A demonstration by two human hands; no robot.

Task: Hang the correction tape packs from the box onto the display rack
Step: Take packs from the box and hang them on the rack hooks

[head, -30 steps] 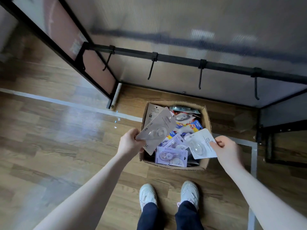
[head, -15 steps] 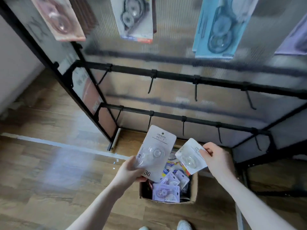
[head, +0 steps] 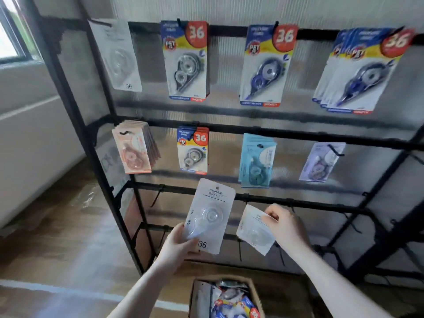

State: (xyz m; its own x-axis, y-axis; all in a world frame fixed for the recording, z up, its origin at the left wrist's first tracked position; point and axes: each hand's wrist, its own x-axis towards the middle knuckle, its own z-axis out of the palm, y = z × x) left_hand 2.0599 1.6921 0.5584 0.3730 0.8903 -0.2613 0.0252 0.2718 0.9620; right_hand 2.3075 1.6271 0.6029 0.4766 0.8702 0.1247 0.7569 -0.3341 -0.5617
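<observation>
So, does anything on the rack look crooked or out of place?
Mostly tidy. The top-right packs hang tilted and fanned out, unlike their straight neighbours. The lilac pack also leans. Nothing looks damaged or spilled.

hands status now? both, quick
Left hand: closed on a tall white carded correction tape pack marked 36, held upright.
Right hand: closed on a smaller white clear-blister pack, tilted.

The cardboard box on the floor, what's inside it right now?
The box holds a loose pile of packs: clear plastic ones and blue ones, one with a red 36 badge. The frame's bottom edge cuts off its lower part, and anything under the top layer is covered.
</observation>
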